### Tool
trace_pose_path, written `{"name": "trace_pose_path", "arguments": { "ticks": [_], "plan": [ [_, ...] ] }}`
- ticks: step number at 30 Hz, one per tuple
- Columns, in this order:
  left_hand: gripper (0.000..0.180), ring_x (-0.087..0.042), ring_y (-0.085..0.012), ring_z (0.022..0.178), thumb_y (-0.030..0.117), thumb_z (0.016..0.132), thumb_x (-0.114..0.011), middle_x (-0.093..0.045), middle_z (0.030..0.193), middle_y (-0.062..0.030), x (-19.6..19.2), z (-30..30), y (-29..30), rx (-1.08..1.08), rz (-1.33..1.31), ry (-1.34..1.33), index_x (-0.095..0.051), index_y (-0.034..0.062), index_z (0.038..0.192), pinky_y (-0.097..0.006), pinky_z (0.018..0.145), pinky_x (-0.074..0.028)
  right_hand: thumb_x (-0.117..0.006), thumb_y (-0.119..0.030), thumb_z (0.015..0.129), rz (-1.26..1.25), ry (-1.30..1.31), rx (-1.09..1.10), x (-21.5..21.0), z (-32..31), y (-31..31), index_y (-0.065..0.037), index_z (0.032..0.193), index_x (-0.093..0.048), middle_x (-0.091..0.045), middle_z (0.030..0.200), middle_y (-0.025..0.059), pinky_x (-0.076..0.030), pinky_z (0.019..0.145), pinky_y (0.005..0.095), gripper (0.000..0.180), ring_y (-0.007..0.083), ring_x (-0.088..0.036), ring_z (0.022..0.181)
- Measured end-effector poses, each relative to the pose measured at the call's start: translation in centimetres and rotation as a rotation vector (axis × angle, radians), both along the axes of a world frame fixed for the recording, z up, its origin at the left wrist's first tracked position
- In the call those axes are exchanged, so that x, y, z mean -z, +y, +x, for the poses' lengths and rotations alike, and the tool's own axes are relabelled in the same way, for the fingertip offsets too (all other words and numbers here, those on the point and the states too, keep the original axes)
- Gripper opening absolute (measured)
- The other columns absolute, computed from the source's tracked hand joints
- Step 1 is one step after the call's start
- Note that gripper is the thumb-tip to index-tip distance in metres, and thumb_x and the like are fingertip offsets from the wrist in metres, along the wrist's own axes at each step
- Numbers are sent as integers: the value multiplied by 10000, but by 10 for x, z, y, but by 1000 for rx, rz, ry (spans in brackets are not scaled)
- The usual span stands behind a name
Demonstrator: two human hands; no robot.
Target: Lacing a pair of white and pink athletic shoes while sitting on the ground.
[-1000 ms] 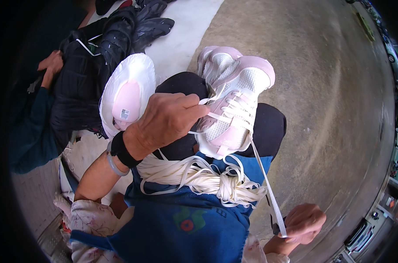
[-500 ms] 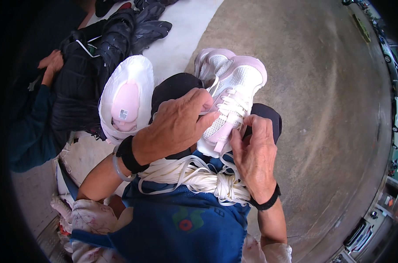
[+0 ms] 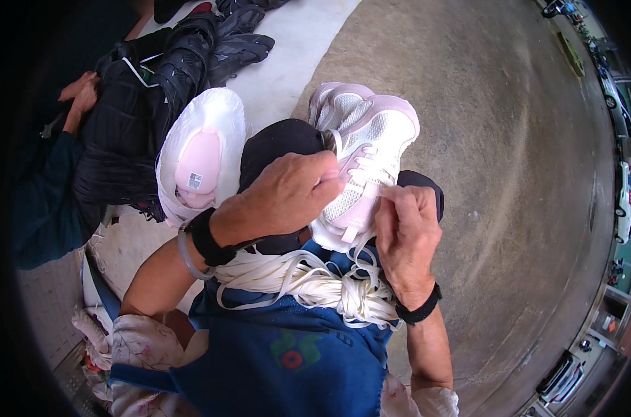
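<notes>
Hands — left hand (image 3: 287,198), right hand (image 3: 406,236) — pinch laces on pink-white sneaker (image 3: 367,149).

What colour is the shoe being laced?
The shoe is white mesh with pale pink trim, shown best in the head view.
</notes>
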State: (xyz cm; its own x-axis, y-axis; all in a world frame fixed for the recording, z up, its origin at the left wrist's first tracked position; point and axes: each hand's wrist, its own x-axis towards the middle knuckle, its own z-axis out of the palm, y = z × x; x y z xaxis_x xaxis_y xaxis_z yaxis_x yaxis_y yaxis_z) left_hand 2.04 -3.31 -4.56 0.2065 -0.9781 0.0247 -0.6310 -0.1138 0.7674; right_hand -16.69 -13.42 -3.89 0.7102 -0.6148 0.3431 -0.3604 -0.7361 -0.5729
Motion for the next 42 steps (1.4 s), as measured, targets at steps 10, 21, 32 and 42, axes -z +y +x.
{"name": "trace_pose_path", "arguments": {
  "ticks": [10, 21, 32, 42],
  "plan": [
    [197, -563, -398, 648, 133, 874, -632, -537, 673, -169, -3, 13, -7, 54, 40, -9, -489, 10, 819, -452, 598, -421, -691, 53, 752, 216, 0, 69, 1, -6, 8, -41, 989, -638, -598, 836, 105, -522, 596, 334, 261, 239, -630, 683],
    [173, -557, -343, 585, 108, 873, -627, -560, 682, -188, -10, 17, -12, 14, 114, 91, -512, -21, 867, -401, 560, -419, -674, 67, 750, 160, -81, -24, 6, -9, -4, -33, 948, -668, -587, 755, 74, -506, 568, 293, 222, 185, -608, 657],
    [271, -601, -376, 673, 235, 940, -600, -573, 707, -183, -13, -2, -18, -65, 190, -2, -502, -1, 853, -443, 618, -444, -611, 81, 798, 376, -160, 110, 8, -9, 1, -3, 865, -623, -581, 748, 64, -462, 543, 257, 108, 116, -581, 619],
    [239, -590, -362, 675, 213, 905, -629, -574, 707, -155, -12, -3, -11, -71, 106, 70, -511, 9, 865, -432, 628, -454, -694, 13, 829, 591, -268, 185, 13, -17, 10, -15, 923, -640, -570, 864, 54, -456, 538, 234, 111, 90, -544, 617]
  ]
}}
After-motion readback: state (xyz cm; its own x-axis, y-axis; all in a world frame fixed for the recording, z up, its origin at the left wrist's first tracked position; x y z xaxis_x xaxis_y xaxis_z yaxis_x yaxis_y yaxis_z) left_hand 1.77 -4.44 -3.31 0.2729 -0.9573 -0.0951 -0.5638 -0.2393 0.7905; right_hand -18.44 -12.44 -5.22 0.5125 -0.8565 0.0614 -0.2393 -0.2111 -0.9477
